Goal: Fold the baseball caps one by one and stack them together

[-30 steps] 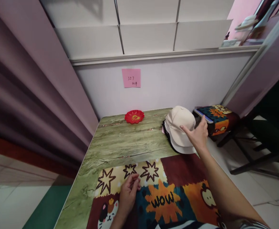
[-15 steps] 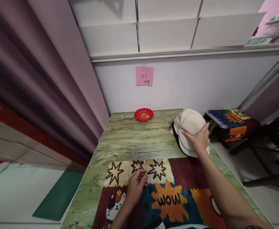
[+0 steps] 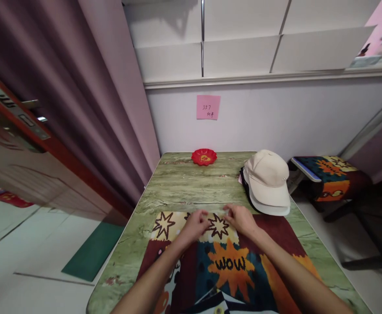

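Note:
Both my hands hover just over the far edge of a patterned cloth mat (image 3: 204,279). My left hand (image 3: 195,224) is loosely curled with its fingers parted, holding nothing. My right hand (image 3: 241,219) faces it across a small gap, fingers bent and apart, and it too is bare. Beyond my right hand, a stack of caps sits at the table's right side. The top one is a cream baseball cap (image 3: 267,174), its brim toward me. A lighter brim and a black edge show beneath it.
On the wooden-patterned table (image 3: 174,183), a red scalloped dish (image 3: 204,157) stands near the back edge. A pink note (image 3: 208,107) is stuck to the wall behind. To the right is a stool (image 3: 334,174) with a similar cloth and a flat device on it. A curtain hangs at left.
My right hand has let go of the cap stack and come left over the mat. My left hand has shifted slightly right and away from me. The camera view has turned a little left.

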### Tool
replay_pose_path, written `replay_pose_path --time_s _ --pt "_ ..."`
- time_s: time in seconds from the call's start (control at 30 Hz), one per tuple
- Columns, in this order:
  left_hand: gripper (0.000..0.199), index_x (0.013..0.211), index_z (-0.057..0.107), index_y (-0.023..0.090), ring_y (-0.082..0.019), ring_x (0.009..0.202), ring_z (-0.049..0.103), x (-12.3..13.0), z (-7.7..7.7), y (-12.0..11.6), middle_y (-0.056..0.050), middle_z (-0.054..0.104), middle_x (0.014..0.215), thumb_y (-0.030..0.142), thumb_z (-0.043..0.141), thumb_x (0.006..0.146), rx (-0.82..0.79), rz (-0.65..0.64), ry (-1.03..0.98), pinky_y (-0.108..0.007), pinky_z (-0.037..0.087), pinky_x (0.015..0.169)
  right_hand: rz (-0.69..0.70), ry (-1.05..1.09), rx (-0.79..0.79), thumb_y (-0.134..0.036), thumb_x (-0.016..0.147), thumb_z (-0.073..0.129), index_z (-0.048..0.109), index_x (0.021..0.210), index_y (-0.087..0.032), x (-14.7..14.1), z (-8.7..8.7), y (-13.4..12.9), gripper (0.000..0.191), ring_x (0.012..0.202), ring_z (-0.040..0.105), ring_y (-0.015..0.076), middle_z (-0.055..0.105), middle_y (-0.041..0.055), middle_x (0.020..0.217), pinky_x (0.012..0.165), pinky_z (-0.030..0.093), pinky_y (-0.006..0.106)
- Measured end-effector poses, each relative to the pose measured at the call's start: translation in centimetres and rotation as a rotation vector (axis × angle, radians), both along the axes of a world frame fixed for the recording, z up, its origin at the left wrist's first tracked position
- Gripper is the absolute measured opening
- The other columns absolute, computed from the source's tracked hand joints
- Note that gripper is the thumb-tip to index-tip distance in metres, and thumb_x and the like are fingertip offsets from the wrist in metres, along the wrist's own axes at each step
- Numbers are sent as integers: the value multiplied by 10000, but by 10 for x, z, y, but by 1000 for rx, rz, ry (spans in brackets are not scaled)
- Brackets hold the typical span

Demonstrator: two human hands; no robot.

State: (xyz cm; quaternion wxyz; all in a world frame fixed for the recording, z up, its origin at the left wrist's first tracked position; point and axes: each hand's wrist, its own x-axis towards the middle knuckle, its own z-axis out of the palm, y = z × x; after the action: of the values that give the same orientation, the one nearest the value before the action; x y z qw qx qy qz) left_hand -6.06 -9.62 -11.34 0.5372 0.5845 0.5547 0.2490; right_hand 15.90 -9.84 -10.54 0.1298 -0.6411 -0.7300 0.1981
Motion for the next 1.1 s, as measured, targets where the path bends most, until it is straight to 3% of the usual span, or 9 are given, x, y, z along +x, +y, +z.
replay_pose_path --time_s 0.07,0.13,0.23,0.33,0.4,0.6,0.83,1.0,1.1 --pt "686 1437 461 148 -117 555 559 8 35 15 44 615 669 227 620 774 251 8 61 -222 427 546 -41 60 37 -276 812 710 459 1466 -196 -6 33 9 705 766 700 223 742 10 782 672 437 284" --pt "890 1585 218 166 -129 591 586 16 74 27 39 645 700 207 622 792 501 -10 161 -226 439 580 -58 82 161 -234 812 686 90 1616 -161 -10 69 18 1003 730 687 224 738 4 785 662 448 296" --pt "899 1613 97 154 -139 574 572 28 122 35 -53 718 832 171 578 854 841 51 395 -246 434 578 -105 25 411 -223 841 617 -97 1615 -180 -15 116 25 1054 720 671 239 742 47 853 651 478 323" --pt "872 1616 49 148 -164 638 608 37 144 36 -136 725 1024 145 539 895 1001 137 570 -268 454 602 -175 -34 577 -243 899 517 -49 1624 -207 -22 139 28 921 730 656 259 739 108 936 654 499 358" --pt "890 1620 17 164 -182 668 624 40 143 36 -141 715 1059 118 533 896 1003 165 642 -288 473 621 -202 -61 618 -237 924 461 9 1628 -213 -25 139 29 836 720 647 263 731 121 927 657 503 371" --pt "965 1626 -13 223 -206 664 634 38 124 44 -149 709 1075 70 557 862 943 170 747 -339 501 654 -192 -92 691 -165 919 396 108 1622 -204 -28 113 37 761 598 619 230 732 123 877 631 501 368" --pt "968 1621 -49 176 -185 629 614 37 124 46 -175 710 1086 66 538 860 980 159 779 -316 480 603 -204 -80 582 -198 902 442 1 1631 -192 -25 115 39 852 648 642 263 737 144 919 630 508 391" --pt "903 1622 79 161 -169 593 600 32 122 52 -106 720 909 82 539 850 954 170 692 -292 463 610 -185 -42 622 -231 917 455 18 1630 -154 -26 111 41 840 668 650 255 747 123 906 629 502 358" --pt "668 1517 387 158 -177 627 618 18 101 50 -32 686 760 181 560 873 848 132 524 -277 456 630 -141 44 602 -323 939 515 137 1626 -177 -20 96 39 798 706 662 231 750 88 952 654 504 332"
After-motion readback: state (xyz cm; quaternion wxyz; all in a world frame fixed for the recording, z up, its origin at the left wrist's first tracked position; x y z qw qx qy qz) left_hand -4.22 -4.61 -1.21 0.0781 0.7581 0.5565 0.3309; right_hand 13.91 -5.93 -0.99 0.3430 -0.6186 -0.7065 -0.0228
